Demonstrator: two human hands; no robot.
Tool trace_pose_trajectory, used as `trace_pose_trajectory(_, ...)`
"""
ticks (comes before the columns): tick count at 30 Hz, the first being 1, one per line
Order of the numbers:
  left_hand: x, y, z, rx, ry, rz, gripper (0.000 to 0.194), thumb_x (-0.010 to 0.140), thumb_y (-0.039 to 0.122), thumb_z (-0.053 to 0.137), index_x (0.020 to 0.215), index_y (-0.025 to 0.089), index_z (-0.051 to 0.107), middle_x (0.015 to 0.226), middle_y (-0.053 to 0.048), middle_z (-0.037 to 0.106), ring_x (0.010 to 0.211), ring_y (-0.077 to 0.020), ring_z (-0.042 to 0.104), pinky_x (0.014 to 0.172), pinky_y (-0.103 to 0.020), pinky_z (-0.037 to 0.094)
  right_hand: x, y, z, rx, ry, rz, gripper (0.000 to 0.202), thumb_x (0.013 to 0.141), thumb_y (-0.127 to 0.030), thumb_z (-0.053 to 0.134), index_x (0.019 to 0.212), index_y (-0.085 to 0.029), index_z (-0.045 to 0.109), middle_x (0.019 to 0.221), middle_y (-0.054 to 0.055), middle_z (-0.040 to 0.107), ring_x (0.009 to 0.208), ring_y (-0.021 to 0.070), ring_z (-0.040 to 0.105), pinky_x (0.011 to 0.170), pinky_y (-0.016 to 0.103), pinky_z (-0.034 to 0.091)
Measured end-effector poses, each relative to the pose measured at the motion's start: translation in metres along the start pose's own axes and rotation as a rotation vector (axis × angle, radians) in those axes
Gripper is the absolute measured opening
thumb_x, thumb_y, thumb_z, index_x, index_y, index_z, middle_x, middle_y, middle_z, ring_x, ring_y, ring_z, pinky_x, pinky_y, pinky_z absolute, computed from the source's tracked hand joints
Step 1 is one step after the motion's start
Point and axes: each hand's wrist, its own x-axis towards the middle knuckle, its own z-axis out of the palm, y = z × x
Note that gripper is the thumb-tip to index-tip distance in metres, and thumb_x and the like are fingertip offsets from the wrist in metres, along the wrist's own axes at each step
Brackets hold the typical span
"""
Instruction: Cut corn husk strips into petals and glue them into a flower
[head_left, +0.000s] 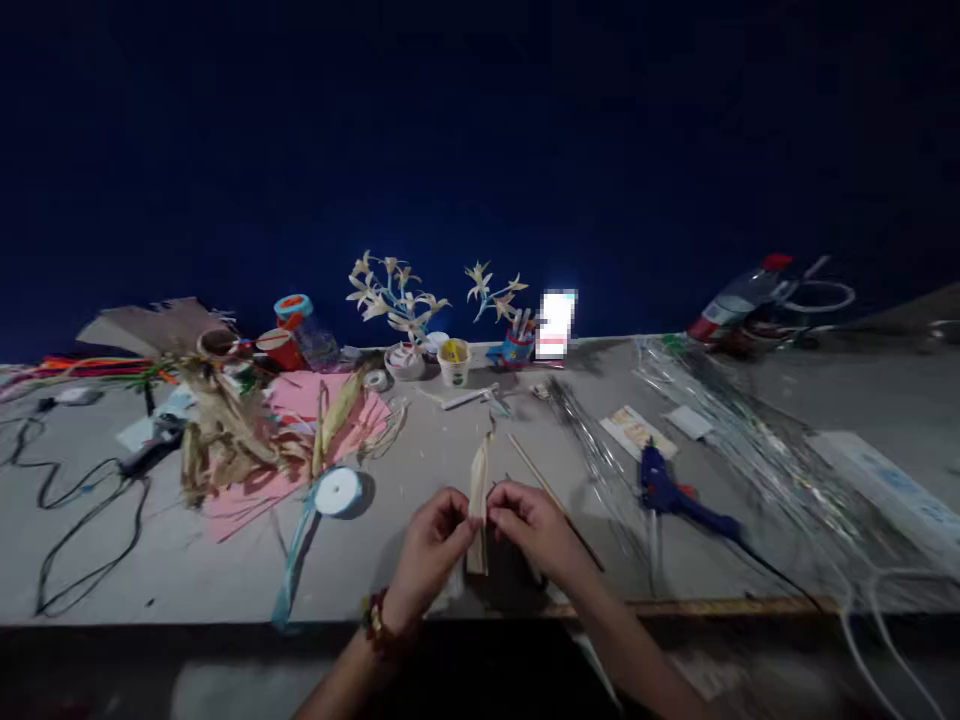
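Note:
A pale, folded strip of dried corn husk [478,485] stands lengthwise between my hands, over the front of the table. My left hand [435,540] pinches its left edge between thumb and fingers. Closed in the same way, my right hand [536,525] grips the right edge of the husk. The husk's narrow tip points away from me, and its wide end hangs below my fingers. A thin wooden stick [544,478] lies just beyond my right hand. Left of my left hand is a spool of light blue ribbon [337,492], its loose end trailing toward the table edge.
A blue glue gun [686,500] with a cord lies right, near wire bundles [592,440] and clear plastic wrapping [750,440]. Husks [240,430] and pink paper [232,500] cover the left. Husk flowers [397,300], a white cup [454,372] and a tilted bottle [739,300] stand behind.

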Motion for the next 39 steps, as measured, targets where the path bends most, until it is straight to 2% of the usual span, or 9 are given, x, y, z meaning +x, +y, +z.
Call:
trace_pose_trajectory(4, -0.001, 0.001, 0.001, 0.114, 0.034, 0.056, 0.021, 0.086, 0.035, 0.066, 0.077, 0.018, 0.056, 0.072, 0.001, 0.055, 0.069, -0.0132, 0.05, 0.067, -0.023, 0.041, 0.0, -0.005, 0.002, -0.052, 0.018, -0.022, 0.015, 0.082, -0.029, 0.054, 0.071, -0.02, 0.057, 0.063, -0.003, 0.052, 0.063, 0.0139, 0.049, 0.06, 0.024, 0.038)
trace_pose_trajectory(7, -0.002, 0.003, 0.001, 0.143, 0.032, 0.053, 0.022, 0.086, 0.035, 0.065, 0.077, 0.017, 0.058, 0.072, 0.0, 0.056, 0.069, -0.0137, 0.05, 0.067, -0.023, 0.042, 0.002, -0.005, 0.003, -0.037, 0.04, -0.016, 0.017, 0.081, -0.031, 0.06, 0.069, -0.02, 0.053, 0.063, -0.004, 0.049, 0.061, 0.0128, 0.046, 0.057, 0.023, 0.036)
trace_pose_trajectory(13, -0.003, 0.006, 0.001, -0.124, -0.007, -0.064, 0.027, 0.082, 0.039, 0.072, 0.08, 0.016, 0.057, 0.074, 0.001, 0.057, 0.07, -0.0122, 0.051, 0.067, -0.022, 0.041, 0.002, 0.0, 0.002, 0.21, -0.029, 0.071, 0.018, 0.08, -0.034, 0.064, 0.073, -0.02, 0.056, 0.063, -0.005, 0.054, 0.057, 0.0122, 0.053, 0.059, 0.024, 0.042)
trace_pose_trajectory(17, -0.003, 0.007, 0.002, -0.158, 0.011, -0.078, 0.027, 0.08, 0.038, 0.074, 0.08, 0.016, 0.058, 0.073, 0.001, 0.057, 0.068, -0.0115, 0.051, 0.065, -0.021, 0.041, -0.001, 0.001, 0.004, 0.25, -0.017, 0.073, 0.02, 0.076, -0.034, 0.071, 0.074, -0.02, 0.057, 0.066, -0.005, 0.055, 0.061, 0.0122, 0.053, 0.059, 0.023, 0.043)
trace_pose_trajectory(31, -0.003, 0.005, -0.001, 0.064, -0.001, 0.013, 0.02, 0.086, 0.033, 0.066, 0.08, 0.016, 0.059, 0.073, 0.0, 0.058, 0.067, -0.0124, 0.052, 0.064, -0.022, 0.042, 0.0, 0.009, 0.001, 0.053, 0.007, 0.028, 0.014, 0.077, -0.03, 0.063, 0.071, -0.019, 0.057, 0.062, -0.004, 0.054, 0.056, 0.012, 0.05, 0.053, 0.023, 0.04)
trace_pose_trajectory(35, -0.002, 0.01, -0.001, 0.208, 0.004, 0.063, 0.016, 0.087, 0.03, 0.062, 0.08, 0.017, 0.06, 0.073, -0.001, 0.061, 0.069, -0.0137, 0.055, 0.066, -0.023, 0.044, -0.001, 0.005, 0.002, 0.035, 0.003, 0.033, 0.014, 0.079, -0.031, 0.062, 0.073, -0.019, 0.057, 0.065, -0.003, 0.055, 0.057, 0.0124, 0.051, 0.055, 0.024, 0.041)
trace_pose_trajectory(39, -0.002, 0.017, -0.001, 0.371, 0.022, 0.147, 0.013, 0.088, 0.026, 0.059, 0.078, 0.017, 0.061, 0.074, -0.001, 0.063, 0.07, -0.0144, 0.057, 0.068, -0.024, 0.045, -0.002, 0.0, 0.002, -0.12, 0.036, -0.01, 0.012, 0.08, -0.028, 0.061, 0.073, -0.02, 0.058, 0.066, -0.003, 0.057, 0.062, 0.0127, 0.05, 0.057, 0.023, 0.039)
